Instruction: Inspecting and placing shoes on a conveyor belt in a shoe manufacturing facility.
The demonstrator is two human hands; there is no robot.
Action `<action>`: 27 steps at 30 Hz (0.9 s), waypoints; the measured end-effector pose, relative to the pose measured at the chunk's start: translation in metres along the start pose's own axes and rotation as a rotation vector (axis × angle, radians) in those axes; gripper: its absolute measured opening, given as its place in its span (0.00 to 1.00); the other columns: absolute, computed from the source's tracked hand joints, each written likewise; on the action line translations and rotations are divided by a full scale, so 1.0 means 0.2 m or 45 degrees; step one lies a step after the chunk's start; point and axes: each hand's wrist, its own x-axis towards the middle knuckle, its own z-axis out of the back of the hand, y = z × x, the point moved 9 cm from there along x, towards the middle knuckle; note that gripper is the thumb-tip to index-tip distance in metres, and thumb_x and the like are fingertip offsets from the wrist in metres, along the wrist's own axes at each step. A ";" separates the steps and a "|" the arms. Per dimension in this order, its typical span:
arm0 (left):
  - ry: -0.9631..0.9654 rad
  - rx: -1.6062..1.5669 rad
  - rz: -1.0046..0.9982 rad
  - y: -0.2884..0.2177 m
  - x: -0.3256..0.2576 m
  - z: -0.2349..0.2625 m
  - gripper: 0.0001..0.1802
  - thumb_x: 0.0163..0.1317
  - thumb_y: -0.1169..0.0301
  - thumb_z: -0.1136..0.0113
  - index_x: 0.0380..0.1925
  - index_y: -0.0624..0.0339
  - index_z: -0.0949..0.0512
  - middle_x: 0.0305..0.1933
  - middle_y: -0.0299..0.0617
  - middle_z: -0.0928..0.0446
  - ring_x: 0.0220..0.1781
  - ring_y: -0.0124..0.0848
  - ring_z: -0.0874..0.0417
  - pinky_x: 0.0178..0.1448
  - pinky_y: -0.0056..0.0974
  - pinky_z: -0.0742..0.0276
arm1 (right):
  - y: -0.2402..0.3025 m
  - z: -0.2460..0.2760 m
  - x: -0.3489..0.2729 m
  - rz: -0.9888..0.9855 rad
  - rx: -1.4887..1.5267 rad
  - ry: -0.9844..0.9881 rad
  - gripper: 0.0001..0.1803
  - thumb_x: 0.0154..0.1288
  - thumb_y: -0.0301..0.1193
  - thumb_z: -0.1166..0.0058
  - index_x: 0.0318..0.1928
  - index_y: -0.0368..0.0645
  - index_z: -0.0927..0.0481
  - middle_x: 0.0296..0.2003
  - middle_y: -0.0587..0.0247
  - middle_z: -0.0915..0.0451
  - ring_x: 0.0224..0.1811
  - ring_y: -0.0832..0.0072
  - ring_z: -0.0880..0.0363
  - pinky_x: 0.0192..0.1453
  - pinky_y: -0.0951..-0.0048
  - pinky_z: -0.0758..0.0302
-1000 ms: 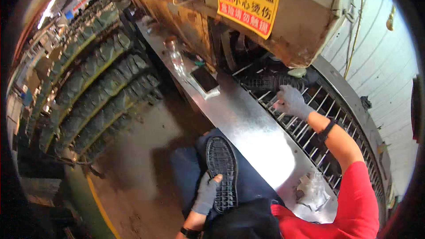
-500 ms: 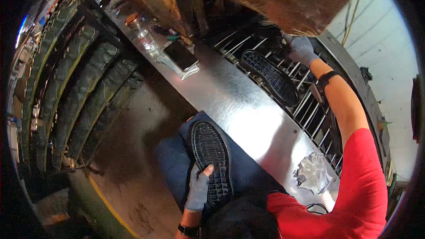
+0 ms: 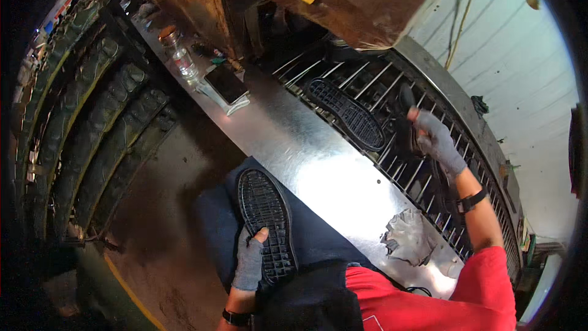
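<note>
A black rubber shoe sole (image 3: 263,208) lies tread side up over my thigh. My left hand (image 3: 249,262), in a grey fingerless glove, grips its lower end with the thumb across the tread. Over the metal rods (image 3: 392,89) at the right, my right hand (image 3: 437,138), gloved the same way, is closed round a long dark piece (image 3: 405,99). Its shape suggests a shoe part, but I cannot make out which, as the hand covers much of it. Beside that hand, another black sole (image 3: 346,113) rests tread up on the rods.
A shiny metal ledge (image 3: 275,122) runs along the rods. On it are a clear bottle (image 3: 182,61), a phone (image 3: 226,84) on a cloth and a crumpled grey sheet (image 3: 409,238). A rusty machine housing (image 3: 367,6) overhangs the rods. Racks of dark shoe parts (image 3: 92,110) stand left.
My right hand has come back from under the housing toward me, and a dark piece now shows in it. The left hand keeps its hold on the sole. The whole view has shifted slightly.
</note>
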 end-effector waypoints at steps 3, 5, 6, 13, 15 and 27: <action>-0.122 0.019 0.010 0.00 -0.03 0.03 0.22 0.73 0.69 0.37 0.65 0.64 0.21 0.59 0.41 0.16 0.57 0.31 0.16 0.63 0.36 0.20 | -0.22 0.10 -0.11 -0.973 0.204 -0.638 0.55 0.60 0.44 0.23 0.83 0.49 0.41 0.74 0.48 0.30 0.76 0.56 0.30 0.76 0.53 0.30; -0.090 0.058 -0.065 0.02 0.00 0.02 0.22 0.74 0.67 0.36 0.65 0.63 0.21 0.59 0.39 0.17 0.57 0.30 0.17 0.65 0.35 0.23 | -0.37 -0.36 -0.28 -1.365 1.482 -0.413 0.56 0.61 0.50 0.23 0.82 0.49 0.40 0.65 0.59 0.24 0.65 0.65 0.24 0.65 0.63 0.24; -0.086 0.035 -0.091 0.03 0.02 0.03 0.22 0.74 0.67 0.36 0.65 0.63 0.21 0.59 0.39 0.17 0.57 0.30 0.17 0.65 0.35 0.23 | -0.41 -0.52 -0.35 -1.404 1.902 -0.434 0.54 0.62 0.50 0.24 0.81 0.48 0.39 0.60 0.62 0.21 0.57 0.68 0.20 0.59 0.67 0.22; -0.172 0.269 -0.196 -0.07 -0.13 0.08 0.25 0.75 0.66 0.36 0.68 0.64 0.24 0.62 0.37 0.18 0.60 0.27 0.21 0.68 0.34 0.27 | -0.25 -0.44 -0.28 -1.340 1.966 -0.474 0.29 0.74 0.51 0.37 0.65 0.47 0.23 0.51 0.67 0.16 0.46 0.73 0.16 0.51 0.70 0.19; -0.288 0.407 -0.423 -0.20 -0.16 0.16 0.25 0.77 0.66 0.38 0.69 0.64 0.25 0.66 0.38 0.21 0.63 0.28 0.22 0.70 0.36 0.27 | -0.08 -0.38 -0.32 -1.241 2.185 -0.587 0.25 0.75 0.49 0.39 0.60 0.43 0.19 0.48 0.62 0.12 0.46 0.67 0.11 0.55 0.62 0.13; 0.079 0.028 -0.841 -0.72 0.00 -0.26 0.47 0.71 0.50 0.33 0.81 0.58 0.43 0.73 0.55 0.28 0.71 0.43 0.23 0.74 0.50 0.25 | 1.59 0.17 0.36 -0.293 2.232 0.278 0.72 0.49 0.62 0.22 0.84 0.39 0.47 0.77 0.55 0.31 0.75 0.63 0.30 0.79 0.64 0.33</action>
